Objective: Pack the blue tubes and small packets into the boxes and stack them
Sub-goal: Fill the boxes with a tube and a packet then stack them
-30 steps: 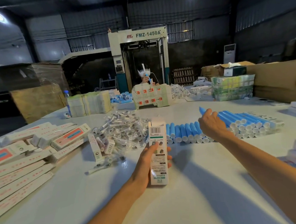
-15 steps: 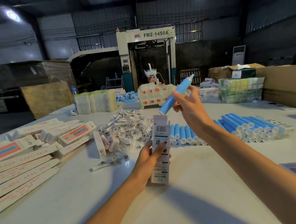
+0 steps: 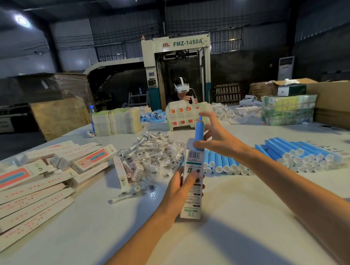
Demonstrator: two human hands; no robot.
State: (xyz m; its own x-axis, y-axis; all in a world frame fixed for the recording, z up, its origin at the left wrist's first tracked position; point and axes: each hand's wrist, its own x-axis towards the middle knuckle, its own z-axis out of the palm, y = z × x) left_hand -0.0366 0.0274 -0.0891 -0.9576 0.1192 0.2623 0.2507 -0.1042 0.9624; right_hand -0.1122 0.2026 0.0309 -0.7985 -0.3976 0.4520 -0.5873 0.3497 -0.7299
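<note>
Your left hand (image 3: 181, 190) curls its fingers round a tall white cardboard box (image 3: 192, 184), upright at the middle of the white table (image 3: 217, 242). Your right hand (image 3: 215, 138) pinches a smooth blue cylindrical tube (image 3: 198, 132) at the box's open top.

Bare table (image 3: 228, 241) at six o'clock lies open; packet heap (image 3: 150, 152) at eleven, tube rows (image 3: 294, 155) at two and boxes (image 3: 30, 192) at nine crowd in.

A single wide-angle view from the person's head looks forward and down across the broad white desk (image 3: 98, 229), close above their arms.
</note>
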